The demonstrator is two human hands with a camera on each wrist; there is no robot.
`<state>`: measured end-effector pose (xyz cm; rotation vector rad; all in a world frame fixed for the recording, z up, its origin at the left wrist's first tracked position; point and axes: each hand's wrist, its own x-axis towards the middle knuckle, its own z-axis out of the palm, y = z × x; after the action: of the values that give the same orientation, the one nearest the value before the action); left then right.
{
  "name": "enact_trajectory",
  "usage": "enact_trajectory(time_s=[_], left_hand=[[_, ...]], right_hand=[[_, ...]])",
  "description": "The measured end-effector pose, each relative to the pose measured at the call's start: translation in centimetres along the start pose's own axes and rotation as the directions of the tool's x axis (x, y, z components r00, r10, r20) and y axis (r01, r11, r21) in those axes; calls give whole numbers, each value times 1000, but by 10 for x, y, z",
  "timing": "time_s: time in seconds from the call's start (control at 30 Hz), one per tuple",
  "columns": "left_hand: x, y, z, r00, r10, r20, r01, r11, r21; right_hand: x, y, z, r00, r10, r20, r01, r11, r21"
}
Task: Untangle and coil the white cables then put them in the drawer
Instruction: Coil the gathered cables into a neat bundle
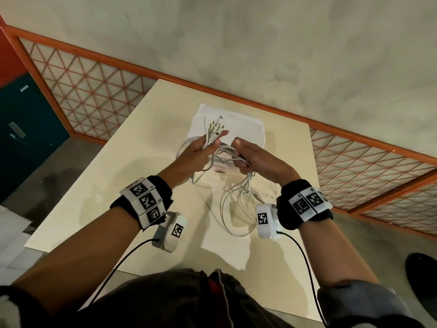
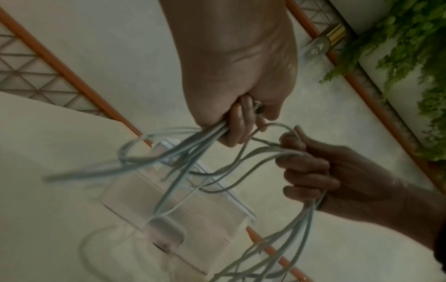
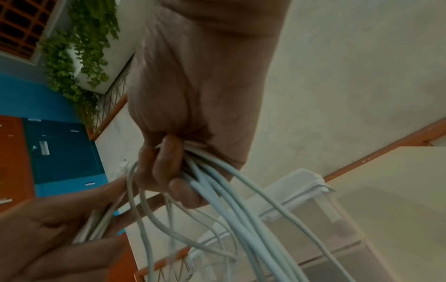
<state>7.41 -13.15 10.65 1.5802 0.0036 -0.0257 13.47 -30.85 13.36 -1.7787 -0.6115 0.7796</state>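
Over the cream table (image 1: 113,185) both hands hold a tangle of white cables (image 1: 243,188). My left hand (image 1: 205,147) grips several cable ends, whose connectors (image 1: 216,126) stick up past the fingers. Just to its right, my right hand (image 1: 250,159) clutches a bundle of strands, and loops hang from it toward the table. The left wrist view shows the left hand (image 2: 241,118) fisted on the cables (image 2: 169,158), with the right hand (image 2: 313,171) beside it. Thick strands (image 3: 241,209) run out of the right hand (image 3: 173,171). A white translucent drawer unit (image 1: 246,126) stands behind the hands.
A white adapter block (image 2: 166,230) dangles among the cables below the hands. An orange lattice railing (image 1: 94,91) runs behind the table, with a blue cabinet (image 1: 28,129) at far left. Green plants (image 2: 422,57) hang on the wall. A dark round object (image 1: 423,278) lies on the floor at right.
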Motion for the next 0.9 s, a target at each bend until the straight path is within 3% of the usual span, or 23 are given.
enact_trajectory(time_s=[0.17,0.27,0.47,0.57,0.67,0.73,0.9], left_hand=[[-7,-1,4,978,-131,164,115,988,104],[-11,3,9,973,-101,209,50,970,237],[1,8,-10,971,-63,229,-27,928,371],[10,14,-20,978,-33,207,-86,835,543],[17,21,-26,983,-31,183,-118,653,748],[21,24,-32,986,-10,167,-134,555,821],[25,39,-52,994,23,109,-104,541,835]], right_hand=[[-3,2,-6,997,-48,-54,49,999,20],[-7,1,-9,992,-83,-92,77,995,-64],[-13,15,-28,979,-43,-199,0,977,-212],[-10,24,-29,947,-137,-292,49,955,-291],[-5,17,-26,902,-234,-362,76,913,-402],[-7,8,-24,909,-221,-352,108,943,-314],[-23,1,-33,993,-25,-113,-10,954,-300]])
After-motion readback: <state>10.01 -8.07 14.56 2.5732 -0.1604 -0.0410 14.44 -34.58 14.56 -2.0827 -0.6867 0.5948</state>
